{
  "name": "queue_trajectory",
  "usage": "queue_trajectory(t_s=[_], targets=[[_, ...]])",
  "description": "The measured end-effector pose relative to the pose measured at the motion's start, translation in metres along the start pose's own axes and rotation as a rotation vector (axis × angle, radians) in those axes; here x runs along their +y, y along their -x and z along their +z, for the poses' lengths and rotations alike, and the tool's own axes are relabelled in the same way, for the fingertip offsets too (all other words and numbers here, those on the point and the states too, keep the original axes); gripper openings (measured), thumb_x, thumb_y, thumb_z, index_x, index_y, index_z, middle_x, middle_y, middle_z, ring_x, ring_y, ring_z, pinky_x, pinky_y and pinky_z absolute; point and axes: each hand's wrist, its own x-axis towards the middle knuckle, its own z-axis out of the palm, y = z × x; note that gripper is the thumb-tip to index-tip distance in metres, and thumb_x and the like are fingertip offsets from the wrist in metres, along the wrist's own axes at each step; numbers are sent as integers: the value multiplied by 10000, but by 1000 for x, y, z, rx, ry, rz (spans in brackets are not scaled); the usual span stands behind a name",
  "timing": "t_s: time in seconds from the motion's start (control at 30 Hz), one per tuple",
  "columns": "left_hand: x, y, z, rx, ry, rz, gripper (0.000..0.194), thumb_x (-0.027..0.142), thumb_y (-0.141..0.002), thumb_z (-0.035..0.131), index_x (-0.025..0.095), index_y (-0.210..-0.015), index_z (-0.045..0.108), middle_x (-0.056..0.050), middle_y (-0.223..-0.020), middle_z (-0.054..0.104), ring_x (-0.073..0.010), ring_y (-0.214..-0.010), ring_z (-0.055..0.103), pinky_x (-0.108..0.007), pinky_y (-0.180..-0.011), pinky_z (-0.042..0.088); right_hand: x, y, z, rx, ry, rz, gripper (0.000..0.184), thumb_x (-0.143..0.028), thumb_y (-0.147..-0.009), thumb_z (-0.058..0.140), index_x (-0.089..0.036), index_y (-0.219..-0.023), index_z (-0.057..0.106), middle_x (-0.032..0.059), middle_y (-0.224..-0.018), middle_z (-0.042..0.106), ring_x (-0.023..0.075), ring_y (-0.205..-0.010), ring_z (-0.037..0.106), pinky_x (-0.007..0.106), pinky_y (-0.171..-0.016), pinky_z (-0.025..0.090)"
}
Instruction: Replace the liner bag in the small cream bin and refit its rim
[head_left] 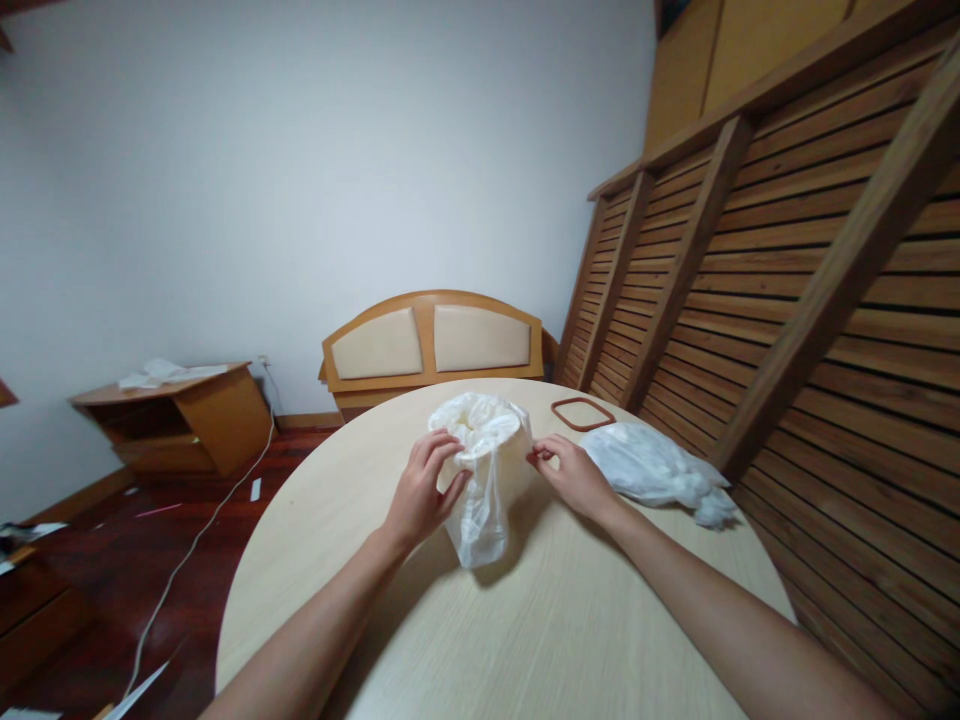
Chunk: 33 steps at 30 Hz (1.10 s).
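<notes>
A white plastic bag (480, 510) lines a small bin standing on the round table, its top folded outward over the rim. The bin's own body is mostly hidden under the film. My left hand (424, 490) holds the bag at the near left of the rim, fingers over the edge and thumb lower on the side. On the right side, my right hand (570, 475) pinches a bit of the bag's edge between thumb and fingers. Behind that hand lies a brown rounded-square ring (583, 401), flat on the table.
A filled, knotted white bag (652, 465) lies on the round table (322, 540) beside my right forearm. Slatted wooden panels (750, 280) lean close on the right. Beyond the table stands a padded headboard (431, 340). A low cabinet (187, 425) and a cable (202, 530) are at left.
</notes>
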Motion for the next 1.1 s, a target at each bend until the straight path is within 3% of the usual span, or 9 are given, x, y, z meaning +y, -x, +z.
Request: queue_trajectory(t_s=[0.33, 0.47, 0.53, 0.63, 0.8, 0.93, 1.1], targets=[[0, 1, -1, 3, -2, 21, 283, 212, -936, 621, 221, -1207, 542, -110, -1186, 619, -263, -1230, 559, -479, -1042, 518, 4, 1, 0, -20, 96, 39, 164, -272, -906, 543, -199, -870, 686, 76, -952, 725, 228, -854, 668, 365, -805, 490], [-1, 0, -1, 10, -12, 64, 266, 224, -936, 633, 230, -1192, 560, -103, -1168, 628, -260, -1210, 570, -457, -1004, 537, -4, 0, -5, 87, 68, 52, 221, -318, -945, 501, -196, -1046, 655, 95, -1059, 705, 227, -862, 670, 392, -848, 512], [0, 0, 0, 9, -28, 84, 257, 234, -939, 635, 239, -1187, 568, -94, -1151, 638, -258, -1191, 580, -471, -1010, 526, -12, 1, -9, 173, 77, -4, 302, -355, -955, 506, -193, -1192, 601, 124, -1176, 670, 247, -950, 664, 420, -906, 510], [1, 1, 1, 14, -79, 90, 260, 250, -935, 649, 250, -1187, 583, -77, -1120, 655, -259, -1162, 591, -542, -1078, 451, -27, 5, -15, 233, 162, -212, 443, -375, -945, 559, -197, -1348, 510, 157, -1346, 587, 300, -1215, 572, 478, -1057, 440], [3, 1, 3, 18, -89, 96, 305, 253, -931, 656, 256, -1229, 589, -76, -1132, 652, -248, -1154, 587, -532, -1098, 424, -55, 14, -13, 132, 260, -475, 611, -436, -918, 642, -247, -1458, 428, 141, -1486, 484, 320, -1371, 446, 535, -1129, 387], [7, 0, -1, 6, -58, 127, 319, 259, -930, 650, 251, -1244, 592, -79, -1134, 649, -247, -1156, 580, -519, -1099, 423, -63, 18, -3, 79, 289, -509, 711, -459, -882, 694, -223, -1484, 397, 150, -1529, 434, 328, -1418, 383, 550, -1143, 386], [14, -1, -5, -32, -38, 166, 317, 242, -952, 581, 228, -1268, 590, -96, -1165, 633, -256, -1185, 556, -542, -1126, 387, -54, 17, 4, 82, 298, -471, 499, -326, -901, 683, -230, -1359, 510, 130, -1499, 472, 317, -1413, 400, 554, -1143, 404]])
